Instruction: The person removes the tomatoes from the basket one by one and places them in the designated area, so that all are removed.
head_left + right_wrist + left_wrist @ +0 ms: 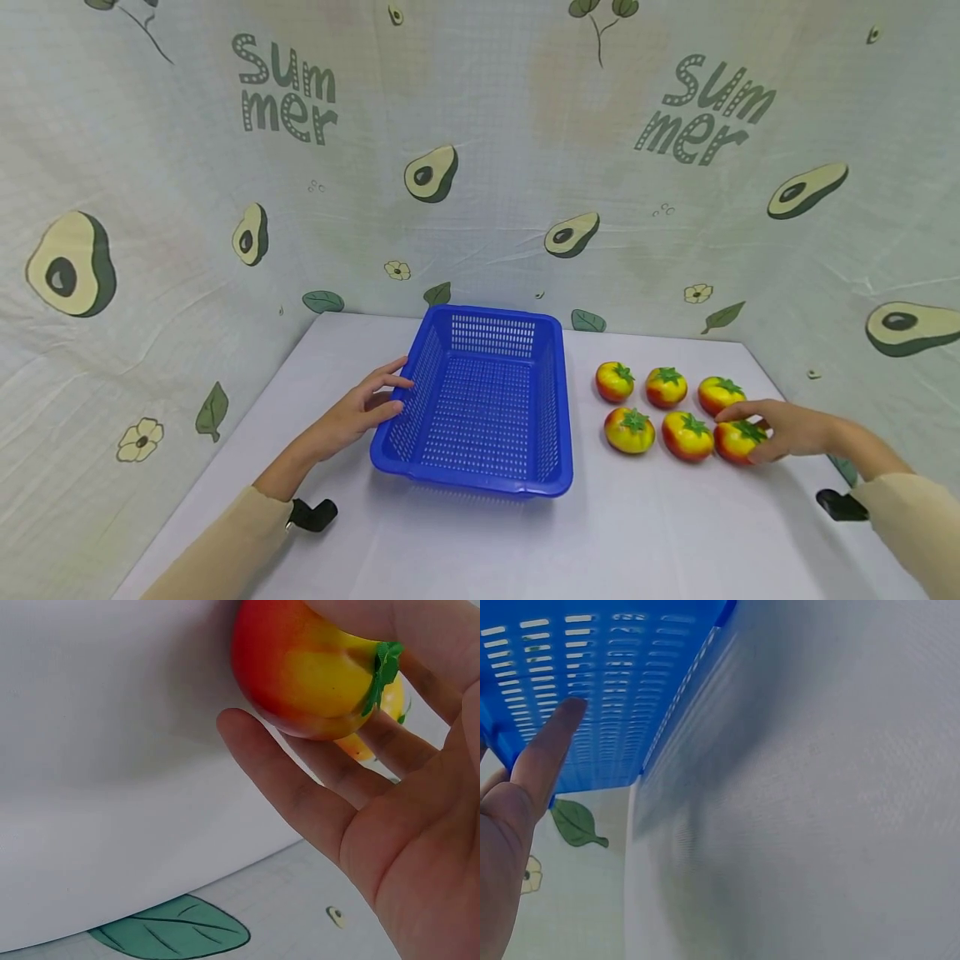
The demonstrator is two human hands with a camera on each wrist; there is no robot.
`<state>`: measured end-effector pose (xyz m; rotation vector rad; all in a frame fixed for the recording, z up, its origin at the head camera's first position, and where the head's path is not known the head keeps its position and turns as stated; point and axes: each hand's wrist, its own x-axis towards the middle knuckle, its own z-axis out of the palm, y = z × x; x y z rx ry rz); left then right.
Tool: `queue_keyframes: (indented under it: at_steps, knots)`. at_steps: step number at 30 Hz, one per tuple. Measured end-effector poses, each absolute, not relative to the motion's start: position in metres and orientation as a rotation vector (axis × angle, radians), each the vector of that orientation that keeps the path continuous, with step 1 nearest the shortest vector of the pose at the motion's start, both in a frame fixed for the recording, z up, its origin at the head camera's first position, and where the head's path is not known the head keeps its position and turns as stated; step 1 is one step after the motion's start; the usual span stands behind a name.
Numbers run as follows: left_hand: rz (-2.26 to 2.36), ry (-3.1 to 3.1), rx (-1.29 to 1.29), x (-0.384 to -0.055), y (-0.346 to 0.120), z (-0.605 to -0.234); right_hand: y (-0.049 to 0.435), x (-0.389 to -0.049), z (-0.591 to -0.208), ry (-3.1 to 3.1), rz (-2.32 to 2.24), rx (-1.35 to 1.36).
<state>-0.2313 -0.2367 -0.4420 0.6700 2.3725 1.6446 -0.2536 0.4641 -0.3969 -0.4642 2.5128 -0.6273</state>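
Note:
On the table's right side several red-and-yellow tomatoes (687, 436) with green leafy tops stand in two rows. My right hand (797, 429) curls thumb and fingers round the front-right tomato (733, 443). In the right wrist view that tomato (315, 671) lies between the thumb and the spread fingers, the thumb partly covering it. A blue perforated plastic basket (566, 408) occupies the middle of the table. Against its left rim rests my left hand (352, 417), fingers nearly straight. From the left wrist, one finger (551, 742) touches the basket's slotted outer wall (615, 697).
A white tabletop (600, 533) lies under everything. Behind and on both sides hangs a pale cloth (495, 100) printed with avocados, leaves and lettering. Black wrist straps with cameras show at the left cuff (313, 515) and right cuff (842, 505).

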Motion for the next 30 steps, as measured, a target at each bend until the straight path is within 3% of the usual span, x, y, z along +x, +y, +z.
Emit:
queue_keyframes:
  at_steps: [15,30]
  knots:
    - [1.493,2.511,0.722,-0.234,-0.243,-0.436,0.463,-0.251,-0.4,2.552,-0.606,-0.513]
    - [1.309,2.657,0.734,-0.245,-0.262,-0.417,0.451,-0.236,-0.378,2.689,-0.603,-0.511]
